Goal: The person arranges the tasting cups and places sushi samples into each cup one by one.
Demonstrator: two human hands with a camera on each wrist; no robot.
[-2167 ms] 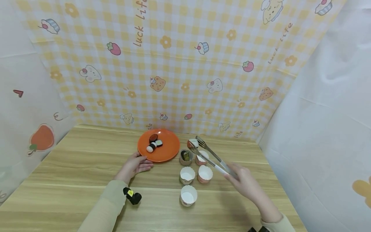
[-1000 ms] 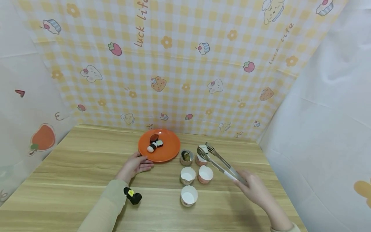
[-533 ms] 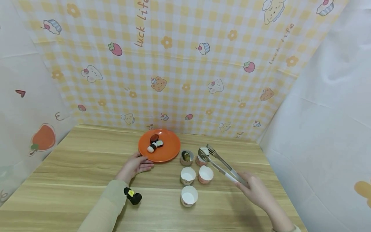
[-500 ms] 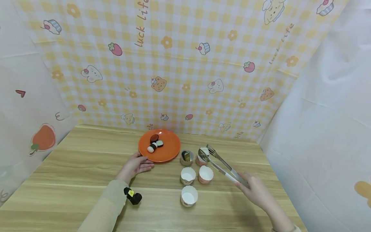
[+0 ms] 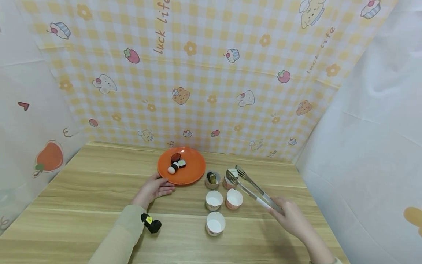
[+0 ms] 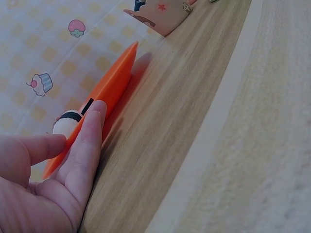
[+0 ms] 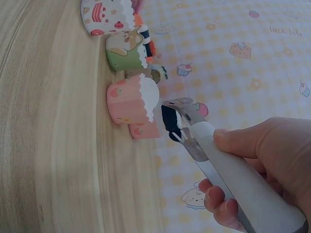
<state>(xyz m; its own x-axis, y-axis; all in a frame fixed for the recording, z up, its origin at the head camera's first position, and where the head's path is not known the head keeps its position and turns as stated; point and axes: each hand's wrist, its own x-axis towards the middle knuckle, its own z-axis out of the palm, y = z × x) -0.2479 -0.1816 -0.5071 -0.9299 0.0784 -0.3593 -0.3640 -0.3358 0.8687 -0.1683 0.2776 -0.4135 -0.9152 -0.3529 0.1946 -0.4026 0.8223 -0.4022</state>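
We pinch the near left rim of the orange plate (image 5: pixel 194 168) with our left hand (image 5: pixel 155 189), thumb above and fingers below. Three sushi pieces (image 5: pixel 173 168) sit together on the plate's left half. Our right hand (image 5: pixel 290 216) grips the serving tongs (image 7: pixel 248 184), whose tips stand apart over the far right cup (image 5: pixel 229 184). A black-and-white sushi piece (image 7: pixel 168 116) shows between the tips, at that cup's mouth; we cannot tell whether the tongs touch it. Just left, the far left cup (image 5: pixel 212 184) holds dark and green pieces (image 5: pixel 212 178). Nearer on the table (image 5: pixel 184 242) stand three more scalloped cups (image 5: pixel 215 223).
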